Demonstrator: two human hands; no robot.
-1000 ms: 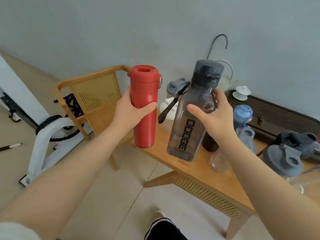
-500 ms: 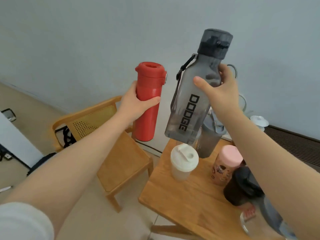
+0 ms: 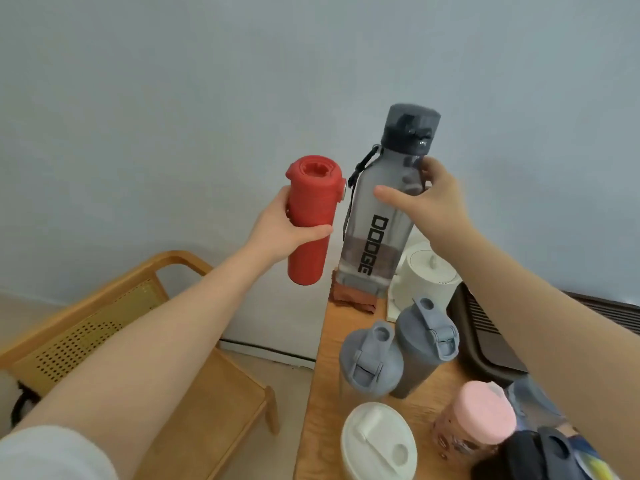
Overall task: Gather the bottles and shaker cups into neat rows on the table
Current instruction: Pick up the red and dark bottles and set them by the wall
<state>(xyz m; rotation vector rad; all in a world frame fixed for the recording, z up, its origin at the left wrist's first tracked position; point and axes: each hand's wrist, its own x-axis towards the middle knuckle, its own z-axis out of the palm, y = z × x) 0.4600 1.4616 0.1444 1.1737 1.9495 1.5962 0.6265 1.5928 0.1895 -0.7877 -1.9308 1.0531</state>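
Bottles aloft: red bottle [image 3: 309, 221] in left hand [image 3: 280, 227] grip, fingers wrapped round it, off the table's [image 3: 323, 344] left edge over the chair [image 3: 145, 344]; grey bottle [image 3: 379, 216] in right hand [image 3: 427, 202] grip, above the far corner. Two grey shaker cups [image 3: 398, 355] touch near that edge; bare wood between them and the corner.

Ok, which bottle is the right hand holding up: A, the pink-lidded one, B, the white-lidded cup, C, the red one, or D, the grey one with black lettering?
D: the right hand is wrapped round the upper part of the grey bottle, while the left hand grips the red bottle; the pink-lidded bottle and white-lidded cup stand on the table.
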